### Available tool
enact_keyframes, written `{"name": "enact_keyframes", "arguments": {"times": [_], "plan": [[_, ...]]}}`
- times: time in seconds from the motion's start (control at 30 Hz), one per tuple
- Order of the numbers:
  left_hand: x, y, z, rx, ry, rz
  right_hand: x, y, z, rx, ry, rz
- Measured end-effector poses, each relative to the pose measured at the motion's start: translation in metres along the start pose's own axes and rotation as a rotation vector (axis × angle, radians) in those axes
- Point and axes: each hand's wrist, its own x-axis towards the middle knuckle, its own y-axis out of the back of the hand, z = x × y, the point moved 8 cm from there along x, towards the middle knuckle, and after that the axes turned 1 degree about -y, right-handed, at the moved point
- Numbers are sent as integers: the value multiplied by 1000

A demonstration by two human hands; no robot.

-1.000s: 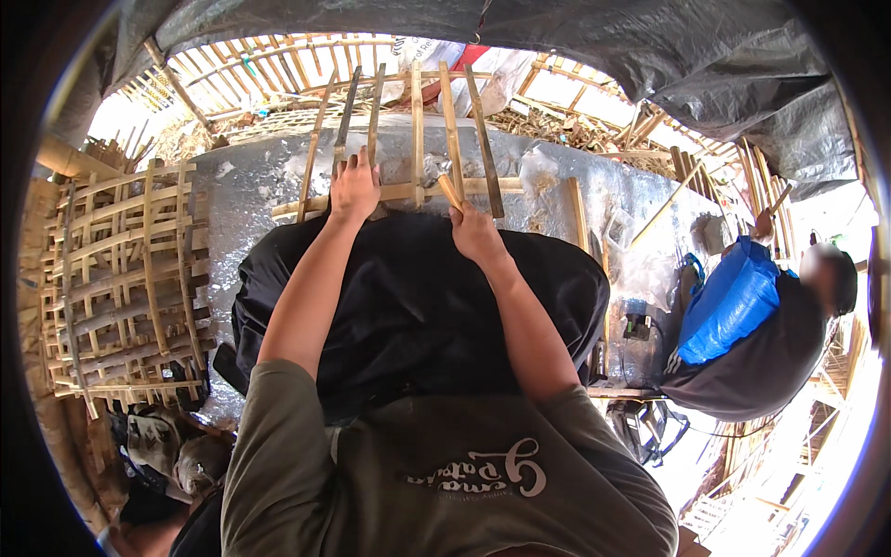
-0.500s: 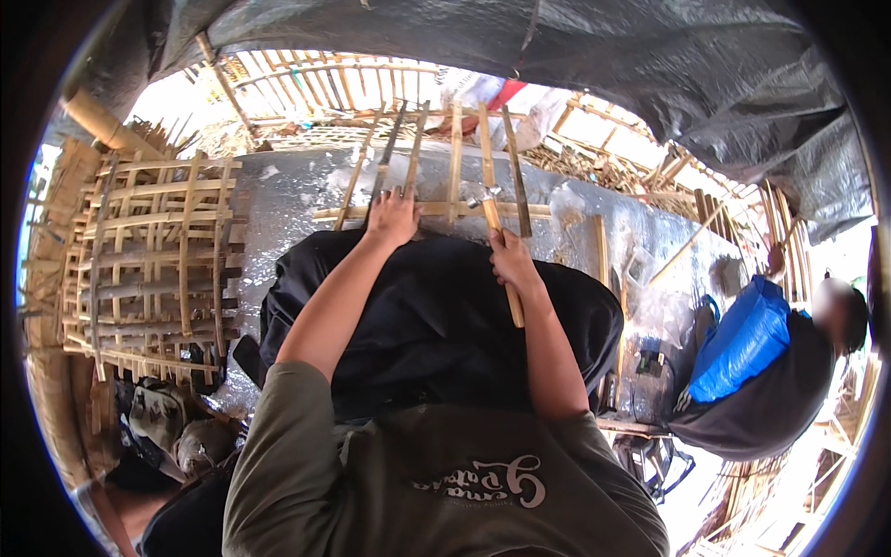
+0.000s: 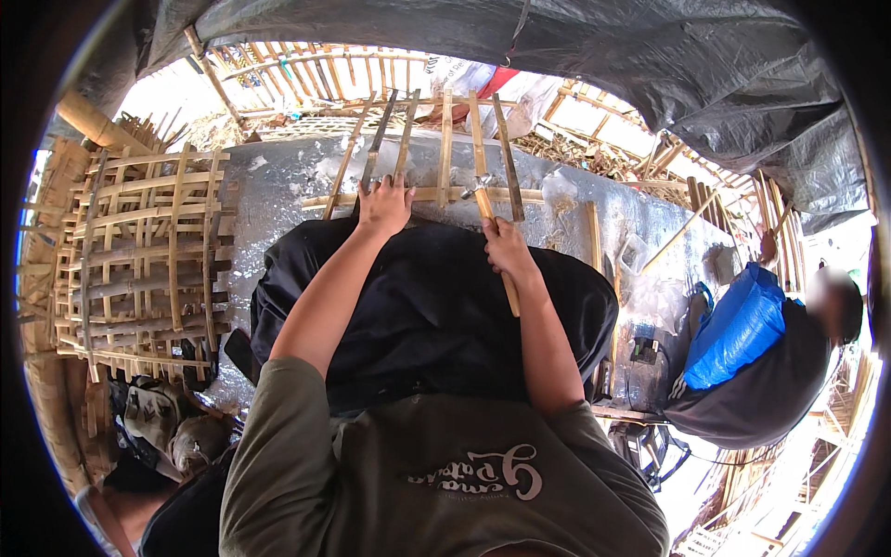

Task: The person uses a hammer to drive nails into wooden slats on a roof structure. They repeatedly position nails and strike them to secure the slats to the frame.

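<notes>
Across my lap, several upright bamboo slats [image 3: 446, 139] cross one horizontal bamboo strip [image 3: 426, 194]. My left hand [image 3: 385, 206] lies over the left part of this frame with its fingers spread, at the crossing of the slats and the strip. A hammer [image 3: 510, 294] with a wooden handle is gripped in my right hand [image 3: 506, 249], fingers wrapped round the handle. Its metal head rests on or just above the strip near a right-hand slat; I cannot tell whether they touch. Dark cloth [image 3: 436, 278] covers my legs below the frame.
A stack of woven bamboo panels [image 3: 139, 251] stands at left. Grey sheeting [image 3: 269, 200] covers the surface around me. At right are clear plastic bags [image 3: 654, 302], a blue bag [image 3: 740, 325] and a seated person [image 3: 766, 395]. A dark tarpaulin [image 3: 650, 56] hangs overhead.
The whole view has shifted slightly, so everything sits a little higher and further left. My left fingers look more spread; the hammer stays in my right hand near the same slat.
</notes>
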Motion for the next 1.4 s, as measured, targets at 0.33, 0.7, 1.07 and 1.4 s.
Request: {"name": "enact_keyframes", "arguments": {"times": [0.33, 0.7, 1.07, 1.4], "plan": [[33, 6, -7, -20, 75, -66, -9, 13, -3, 149, -78, -60], [67, 2, -18, -52, 74, -54, -9, 9, -6, 178, -75, -91], [72, 1, -17, -141, 176, -56, -6, 5, -4, 149, -71, -113], [57, 7, -7, -107, 223, 5, -8, -7, -3, 141, -51, -215]]}}
